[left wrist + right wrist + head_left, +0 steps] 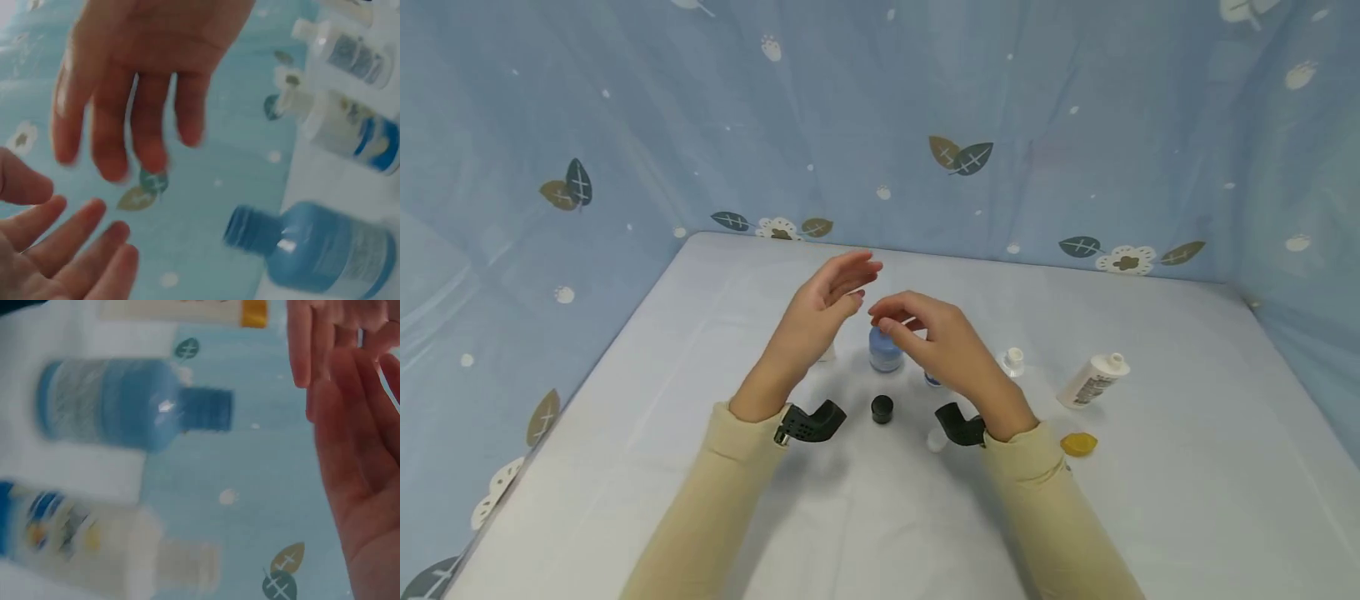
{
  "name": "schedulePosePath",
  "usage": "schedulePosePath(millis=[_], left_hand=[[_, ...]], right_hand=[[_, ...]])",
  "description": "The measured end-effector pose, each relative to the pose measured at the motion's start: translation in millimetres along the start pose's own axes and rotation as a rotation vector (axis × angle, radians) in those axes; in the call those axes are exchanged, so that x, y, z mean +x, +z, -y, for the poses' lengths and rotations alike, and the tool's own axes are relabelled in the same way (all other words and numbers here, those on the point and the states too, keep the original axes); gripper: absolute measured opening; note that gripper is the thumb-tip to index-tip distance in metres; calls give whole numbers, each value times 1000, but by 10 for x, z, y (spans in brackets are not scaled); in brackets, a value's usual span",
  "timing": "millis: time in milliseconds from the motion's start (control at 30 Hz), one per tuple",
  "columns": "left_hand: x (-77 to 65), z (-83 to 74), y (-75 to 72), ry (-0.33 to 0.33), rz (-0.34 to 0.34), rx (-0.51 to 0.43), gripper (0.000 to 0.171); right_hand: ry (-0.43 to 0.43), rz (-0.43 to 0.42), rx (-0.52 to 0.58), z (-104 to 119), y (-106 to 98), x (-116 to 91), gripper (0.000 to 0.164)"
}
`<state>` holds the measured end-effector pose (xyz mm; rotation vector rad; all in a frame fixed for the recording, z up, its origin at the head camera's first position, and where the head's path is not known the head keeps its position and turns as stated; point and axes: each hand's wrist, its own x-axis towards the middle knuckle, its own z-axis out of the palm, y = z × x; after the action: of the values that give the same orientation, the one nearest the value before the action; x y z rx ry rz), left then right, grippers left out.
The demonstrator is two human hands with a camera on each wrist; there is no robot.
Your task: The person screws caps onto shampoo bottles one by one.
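My left hand hovers over the table to the left of a blue bottle, fingers extended and a bit spread. On the other side is my right hand, its fingers loosely bent above the bottle and nothing between them. Both hands face each other in the wrist views, a small gap between. The blue bottle stands upright without a cap, its threaded neck bare. A white bottle with a blue label stands beside it, mostly hidden behind my right hand in the head view.
In front of the blue bottle lies a black cap, with a whitish round cap nearby. Farther right are two white bottles and a yellow piece. A yellow-ended container stands left. Patterned blue cloth surrounds the table.
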<state>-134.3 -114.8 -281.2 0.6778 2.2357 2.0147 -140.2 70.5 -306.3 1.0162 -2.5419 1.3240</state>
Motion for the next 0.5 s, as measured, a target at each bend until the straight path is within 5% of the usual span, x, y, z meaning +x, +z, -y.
schedulePosePath(millis=[200, 500], left_hand=[[-9, 41, 157, -117, 142, 141, 59], [73, 304, 310, -197, 122, 173, 69]], right_hand=[[98, 249, -52, -148, 39, -150, 17], [226, 455, -52, -262, 105, -211, 22]])
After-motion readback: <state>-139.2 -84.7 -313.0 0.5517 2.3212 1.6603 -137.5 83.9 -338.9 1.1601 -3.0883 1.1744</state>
